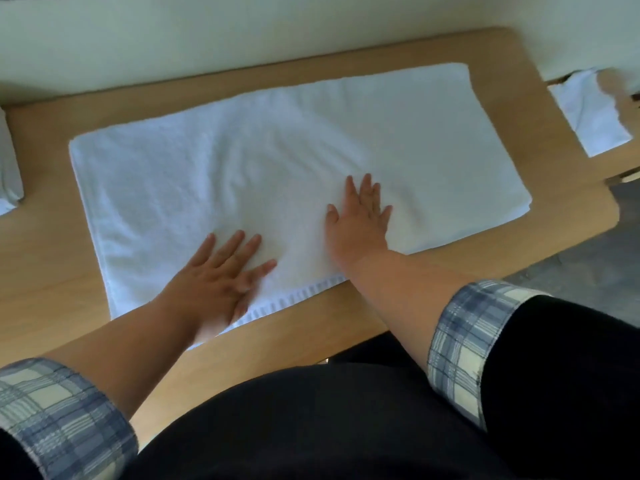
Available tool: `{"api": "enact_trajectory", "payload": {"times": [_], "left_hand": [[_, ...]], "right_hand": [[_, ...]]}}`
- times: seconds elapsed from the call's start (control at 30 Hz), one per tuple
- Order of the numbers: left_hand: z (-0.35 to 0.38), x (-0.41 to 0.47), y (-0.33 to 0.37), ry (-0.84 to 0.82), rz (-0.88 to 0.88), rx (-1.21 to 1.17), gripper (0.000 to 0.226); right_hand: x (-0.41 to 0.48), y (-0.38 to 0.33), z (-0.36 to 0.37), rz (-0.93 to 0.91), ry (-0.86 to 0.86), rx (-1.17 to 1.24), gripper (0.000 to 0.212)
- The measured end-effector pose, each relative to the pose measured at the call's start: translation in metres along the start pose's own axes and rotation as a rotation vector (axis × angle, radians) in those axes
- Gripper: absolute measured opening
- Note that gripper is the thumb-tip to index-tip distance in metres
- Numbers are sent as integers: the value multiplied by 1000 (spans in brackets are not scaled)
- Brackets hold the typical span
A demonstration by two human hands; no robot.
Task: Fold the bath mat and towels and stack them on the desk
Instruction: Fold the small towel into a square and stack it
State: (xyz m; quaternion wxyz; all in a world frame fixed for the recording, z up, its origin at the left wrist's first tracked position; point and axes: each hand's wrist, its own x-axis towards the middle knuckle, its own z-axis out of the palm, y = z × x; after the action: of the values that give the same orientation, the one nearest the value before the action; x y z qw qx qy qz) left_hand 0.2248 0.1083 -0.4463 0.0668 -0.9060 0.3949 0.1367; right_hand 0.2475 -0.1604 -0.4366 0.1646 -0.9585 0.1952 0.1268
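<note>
Pale wall at 12 o'clock, with a light wooden surface (52, 271) set against it and viewed from above its near edge. One white towel (398, 133) lies spread flat across the middle of the surface. Its long axis runs from 8 o'clock to 2 o'clock, with the short ends at those extremes. A woven band marks the near long edge toward 6 o'clock. The 2 o'clock end looks thick, possibly layered; not confirmed.

Left grip (221, 275): fingers straight and spread, palm down on the towel beside the banded edge, in the 8 o'clock half. It holds nothing.

Right grip (360, 220): also flat with fingers apart, pressing the towel close to its middle, at 2 o'clock from the left grip. It holds nothing. Both appear to be smoothing the cloth.

Other items: a second white cloth (588, 116) lies at 2 o'clock past the surface's corner, well apart from the towel. What carries it cannot be told. A pale folded item (8, 161) sits at 9 o'clock, cut by the frame edge and not identified.

Assessment: the next fold turns on the long axis. To halve the length, one short end must travel along the 8-to-2 line onto the other. The left grip is nearer the 8 o'clock end and the right grip nearer the 2 o'clock end. Both sit well inboard, so each would have to shift outward to reach the corners.
</note>
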Motion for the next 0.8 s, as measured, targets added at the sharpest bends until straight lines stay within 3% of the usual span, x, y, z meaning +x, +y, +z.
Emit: {"api": "enact_trajectory", "payload": {"times": [0.07,0.1,0.23,0.33,0.4,0.5,0.6,0.63,0.67,0.8], "left_hand": [[-2,0,5,6,104,13,55],[-3,1,6,27,119,10,54],[-2,0,9,135,109,5,58],[-3,3,18,148,66,-46,51],[-7,6,26,145,-10,-71,46],[-38,35,48,171,-104,-167,33],[-76,112,83,196,-62,-201,57],[-89,144,96,182,-80,-219,55],[-98,177,105,141,-128,-239,51],[-107,277,118,-63,-312,-221,67]], "right_hand": [[8,-8,-1,-179,-16,-28,63],[15,-4,-2,-183,-36,-44,64],[37,58,-12,160,16,-28,70],[48,107,-32,496,79,120,73],[58,120,-44,616,87,211,74],[77,112,-55,423,115,224,72],[110,105,-68,127,66,126,66],[121,112,-72,91,31,90,64],[131,125,-77,84,7,53,64],[137,199,-89,236,25,-8,68]]}}
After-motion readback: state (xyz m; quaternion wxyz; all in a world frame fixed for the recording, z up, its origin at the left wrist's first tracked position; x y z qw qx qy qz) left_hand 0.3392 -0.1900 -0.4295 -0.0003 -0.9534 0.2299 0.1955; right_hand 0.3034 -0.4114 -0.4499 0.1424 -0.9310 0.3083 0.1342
